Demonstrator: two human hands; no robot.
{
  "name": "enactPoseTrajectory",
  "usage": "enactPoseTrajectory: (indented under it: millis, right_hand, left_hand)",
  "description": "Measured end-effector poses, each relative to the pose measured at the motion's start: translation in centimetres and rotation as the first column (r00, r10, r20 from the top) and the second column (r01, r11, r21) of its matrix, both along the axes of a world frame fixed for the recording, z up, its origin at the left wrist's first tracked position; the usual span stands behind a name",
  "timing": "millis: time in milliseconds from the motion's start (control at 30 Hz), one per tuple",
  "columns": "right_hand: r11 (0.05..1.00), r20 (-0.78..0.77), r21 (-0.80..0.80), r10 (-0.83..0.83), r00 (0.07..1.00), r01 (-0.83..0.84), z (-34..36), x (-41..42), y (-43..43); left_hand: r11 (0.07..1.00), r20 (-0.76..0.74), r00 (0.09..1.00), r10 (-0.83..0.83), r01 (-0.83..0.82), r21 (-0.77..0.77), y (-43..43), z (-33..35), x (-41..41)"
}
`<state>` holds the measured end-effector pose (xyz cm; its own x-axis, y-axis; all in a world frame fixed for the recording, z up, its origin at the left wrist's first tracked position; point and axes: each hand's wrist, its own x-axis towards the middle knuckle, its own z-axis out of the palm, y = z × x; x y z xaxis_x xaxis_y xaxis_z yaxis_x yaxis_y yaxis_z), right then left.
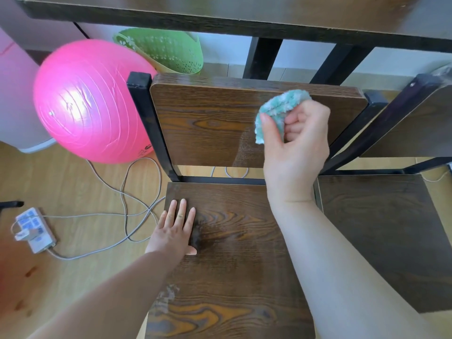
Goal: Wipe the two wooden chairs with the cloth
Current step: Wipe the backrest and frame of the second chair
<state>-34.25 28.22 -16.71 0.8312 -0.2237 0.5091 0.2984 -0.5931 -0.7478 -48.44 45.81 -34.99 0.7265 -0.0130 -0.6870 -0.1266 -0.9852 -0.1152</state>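
Observation:
Directly below me stands a dark wooden chair (pixel 234 265) with a black metal frame. My left hand (pixel 175 230) rests flat on the left part of its seat, fingers straight. My right hand (pixel 297 140) grips a bunched teal cloth (pixel 276 108) and holds it against the upper right of the chair's backrest (pixel 208 123). A damp sheen shows on the backrest below the cloth. A second wooden chair (pixel 386 236) of the same kind stands right beside it on the right, its backrest partly cut off by the frame edge.
A dark wooden table (pixel 244 13) with black legs runs across the top. On the floor at left lie a pink exercise ball (pixel 88 101), a green perforated basket (pixel 168 50), a white power strip (pixel 34 230) and looping grey cables (pixel 127 206).

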Motion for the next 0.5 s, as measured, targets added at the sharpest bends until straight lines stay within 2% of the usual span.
enactPoseTrajectory:
  millis: [167,300,400,500]
  right_hand:
    - [0.995,0.105,-0.097,-0.009,0.994,0.019,-1.5,0.4,0.4]
    - [0.969,0.162,-0.239,0.099,0.982,-0.058,-3.7,0.1,0.5]
    - [0.904,0.127,-0.405,0.203,0.971,-0.136,-6.3,-0.8,0.8]
    - [0.830,0.038,-0.529,0.231,0.972,-0.176,-9.3,-1.7,0.7]
  left_hand:
    - [1.000,-0.012,1.000,0.004,-0.004,-0.004,0.0,-0.1,0.1]
    - [1.000,-0.022,1.000,0.017,-0.017,-0.001,-0.1,-0.1,0.2]
    - [1.000,-0.029,0.999,0.014,-0.013,0.006,-0.1,-0.1,0.2]
    - [1.000,-0.029,0.999,0.019,-0.019,0.003,-0.1,-0.2,0.3]
